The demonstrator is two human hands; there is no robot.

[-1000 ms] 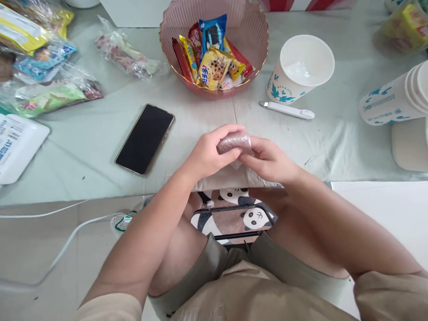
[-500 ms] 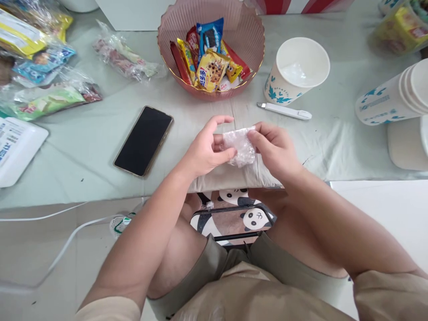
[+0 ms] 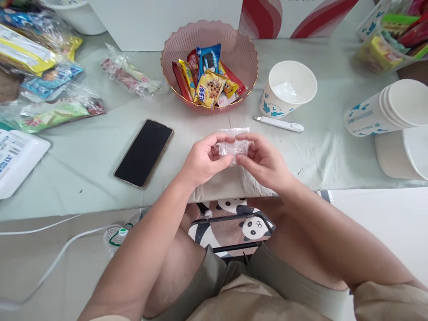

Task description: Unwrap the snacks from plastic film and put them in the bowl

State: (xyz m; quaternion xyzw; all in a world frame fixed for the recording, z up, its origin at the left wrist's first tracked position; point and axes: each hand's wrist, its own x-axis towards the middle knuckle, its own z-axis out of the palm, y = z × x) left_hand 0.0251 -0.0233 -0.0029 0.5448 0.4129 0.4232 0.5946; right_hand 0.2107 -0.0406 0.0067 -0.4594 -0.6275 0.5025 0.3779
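Note:
Between my hands is a small piece of crinkled clear plastic wrap (image 3: pixel 230 149), held just above the table's front edge. My left hand (image 3: pixel 207 157) grips its left side with curled fingers, the thumb at the lower edge. On the other side my right hand (image 3: pixel 264 158) pinches it, thumb and fingers close to those of the left. Whether anything lies inside the plastic cannot be made out. Beyond the hands lie a white utility knife (image 3: pixel 279 123) and an upright paper cup (image 3: pixel 290 89) with some clear plastic in it.
A pink ribbed bowl (image 3: pixel 167 80) of wrapped snacks stands ahead. Left of my hands lies a phone (image 3: pixel 144 152), with bagged snacks (image 3: pixel 50 113) farther left. Stacked paper cups (image 3: pixel 371 109) rest on their side at right, near a white bowl (image 3: pixel 394 154). White cables (image 3: pixel 63 249) hang below the table.
My right hand has turned, its fingers now curling over the plastic towards the left hand. Both hands have drawn closer together, and the plastic looks flatter. The camera view has tilted up slightly.

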